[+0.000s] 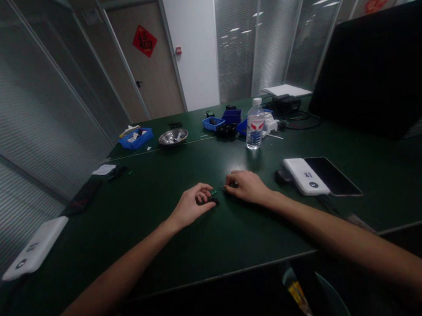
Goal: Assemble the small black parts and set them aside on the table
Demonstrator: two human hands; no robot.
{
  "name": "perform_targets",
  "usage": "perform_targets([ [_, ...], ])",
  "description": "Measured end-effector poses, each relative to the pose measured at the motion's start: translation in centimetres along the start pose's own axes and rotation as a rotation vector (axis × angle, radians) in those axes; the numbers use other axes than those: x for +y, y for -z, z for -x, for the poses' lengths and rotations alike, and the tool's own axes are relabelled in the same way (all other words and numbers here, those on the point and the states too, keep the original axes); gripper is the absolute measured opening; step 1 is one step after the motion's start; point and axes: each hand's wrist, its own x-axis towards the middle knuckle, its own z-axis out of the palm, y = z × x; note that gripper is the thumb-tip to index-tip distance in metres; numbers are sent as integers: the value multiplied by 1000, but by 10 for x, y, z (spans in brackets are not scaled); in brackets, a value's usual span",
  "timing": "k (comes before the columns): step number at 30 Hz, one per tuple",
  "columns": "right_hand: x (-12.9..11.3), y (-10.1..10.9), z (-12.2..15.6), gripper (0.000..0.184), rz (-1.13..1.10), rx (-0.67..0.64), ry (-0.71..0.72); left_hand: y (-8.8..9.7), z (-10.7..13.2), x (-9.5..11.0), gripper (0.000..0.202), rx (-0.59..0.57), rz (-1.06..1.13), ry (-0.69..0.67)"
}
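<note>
Both my hands rest on the dark green table, close together near its middle. My left hand is curled, its fingers pinching a small black part with a green tip against the tabletop. My right hand is closed round a thin dark tool whose tip points left toward that part. The tool and the part nearly touch; they are too small to name more exactly.
A white power bank and a dark phone lie right of my right hand. A water bottle, blue bins, a metal bowl and black parts sit further back. Another white device lies at the left edge. A large dark screen stands right.
</note>
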Motion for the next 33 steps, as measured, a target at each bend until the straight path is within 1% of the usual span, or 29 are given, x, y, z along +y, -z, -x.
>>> perform_targets([
  [2, 1, -1, 0, 15, -4, 4, 2, -1, 0, 4, 26, 11, -38, -41],
  [4, 1, -1, 0, 15, -7, 10, 4, -4, -2, 8, 18, 33, -90, -83],
  [7, 2, -3, 0, 16, -8, 16, 1, -6, -7, 12, 15, 44, -157, -98],
  [10, 3, -2, -1, 16, -10, 7, 3, -5, -11, 10, 18, -7, -228, -86],
  [13, 3, -1, -1, 17, -20, -8, 8, 5, -9, 2, 22, -65, -277, -83],
  [15, 3, 0, 0, 18, -29, -11, 15, 19, -5, -10, 24, -80, -283, -71],
  [17, 3, 1, 0, 17, -34, -7, 24, 42, 0, -30, 28, -54, -292, -25],
  [18, 3, 0, 0, 17, -35, -5, 25, 58, 4, -43, 31, -18, -305, 12],
  [19, 3, 0, 0, 17, -36, -7, 25, 76, 8, -58, 34, 40, -328, 61],
  [21, 4, -1, 0, 17, -31, -13, 17, 119, 20, -89, 37, 156, -404, 174],
  [22, 5, -1, 0, 17, -26, -17, 12, 142, 28, -104, 35, 197, -465, 248],
  [24, 5, -2, 0, 18, -15, -18, 7, 187, 46, -129, 29, 252, -615, 436],
  [26, 5, -2, 0, 18, -11, -18, 8, 225, 66, -145, 31, 271, -743, 636],
  [27, 5, -2, 0, 18, -11, -20, 9, 239, 75, -150, 31, 276, -765, 686],
  [28, 5, -1, 0, 18, -10, -21, 8, 250, 82, -153, 32, 278, -779, 728],
  [30, 5, -1, 0, 18, -10, -27, 8, 264, 93, -156, 31, 277, -784, 780],
  [33, 5, -1, 0, 18, -2, -26, 10, 269, 99, -160, 29, 293, -791, 796],
])
